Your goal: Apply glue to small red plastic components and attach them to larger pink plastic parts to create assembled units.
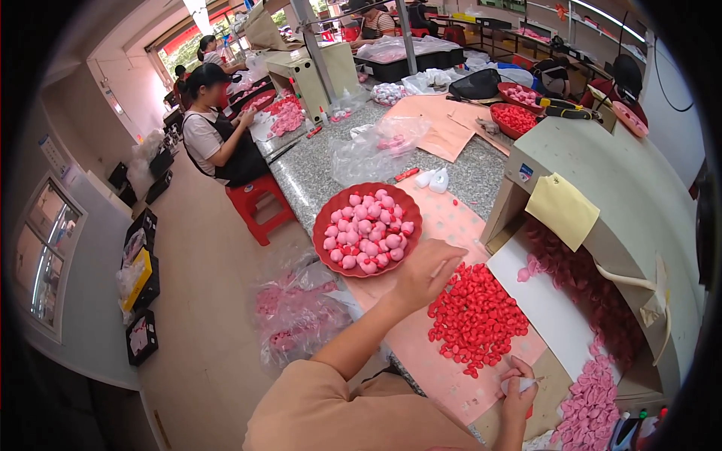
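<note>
My left hand hovers between the dark red scalloped bowl and a pile of small glossy red pieces. Its fingers are bent and a little apart, and nothing shows in them. Round pink balls with small red parts fill the bowl. Near the pile's lower end, my right hand is closed around a small white squeeze bottle with a thin tip. Something red shows partly beneath that hand. Pile and bowl rest on a pink spotted sheet.
A grey-green box-like machine stands at right, with dark pink pieces inside. Flat pink pieces lie before it. Clear bags of pink parts are left of the table. A co-worker sits on a red stool farther along.
</note>
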{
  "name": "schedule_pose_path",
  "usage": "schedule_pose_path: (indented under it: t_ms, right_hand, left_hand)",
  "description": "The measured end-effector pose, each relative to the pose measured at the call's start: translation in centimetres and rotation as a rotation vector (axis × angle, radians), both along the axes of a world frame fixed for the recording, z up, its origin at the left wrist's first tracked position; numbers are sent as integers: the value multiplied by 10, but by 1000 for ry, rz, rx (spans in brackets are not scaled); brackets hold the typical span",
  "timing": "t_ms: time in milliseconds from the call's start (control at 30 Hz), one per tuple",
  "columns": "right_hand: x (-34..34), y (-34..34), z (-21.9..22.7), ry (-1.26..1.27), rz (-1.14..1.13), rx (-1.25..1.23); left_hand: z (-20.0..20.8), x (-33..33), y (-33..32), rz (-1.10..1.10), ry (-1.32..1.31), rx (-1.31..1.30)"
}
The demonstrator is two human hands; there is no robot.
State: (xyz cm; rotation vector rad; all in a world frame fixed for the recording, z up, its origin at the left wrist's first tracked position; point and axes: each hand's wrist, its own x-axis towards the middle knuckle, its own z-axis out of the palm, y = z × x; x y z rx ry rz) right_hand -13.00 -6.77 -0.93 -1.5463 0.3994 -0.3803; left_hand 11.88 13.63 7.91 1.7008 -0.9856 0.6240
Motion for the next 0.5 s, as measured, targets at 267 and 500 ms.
schedule_pose_path:
  t_ms: [267, 500]
  right_hand:
    - [-2, 1, 0, 8, -7, 23]
    - [0, -3, 2, 10, 10, 33]
  left_hand:
    - [7, -33, -92, -531, -197, -65]
    - [-12, -29, -96, -515, -161, -128]
